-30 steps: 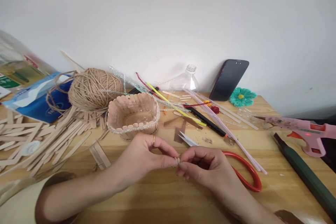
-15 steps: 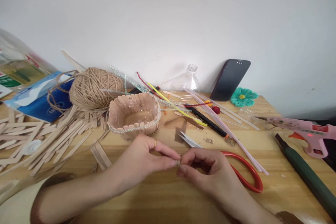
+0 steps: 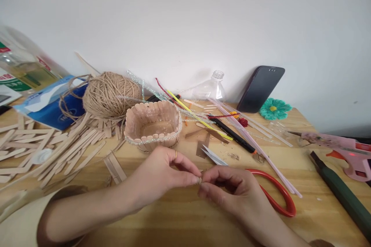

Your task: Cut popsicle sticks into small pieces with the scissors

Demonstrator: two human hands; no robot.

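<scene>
Your left hand (image 3: 162,171) is nearly closed, thumb and forefinger pinching a tiny pale piece (image 3: 199,180) at the fingertips. Your right hand (image 3: 232,187) meets it there, its thumb and forefinger drawn close together and the other fingers curled; whether they grip the piece too, you cannot tell. The piece sits between the two sets of fingertips, above the counter (image 3: 162,220), in front of the basket (image 3: 153,138) and to its right. It is too small and too covered for you to make out which way it points or how its long axis lies.

The basket stands upright just beyond your left hand, its long side running left to right. Behind your right hand, the scissors (image 3: 214,156) lie with open-tipped blades pointing away and to the left, red handles toward your right forearm. Wood grain shows between your forearms on the near side. The counter's far edge meets the wall (image 3: 185,15); its right edge slants past the glue gun (image 3: 330,141).
</scene>
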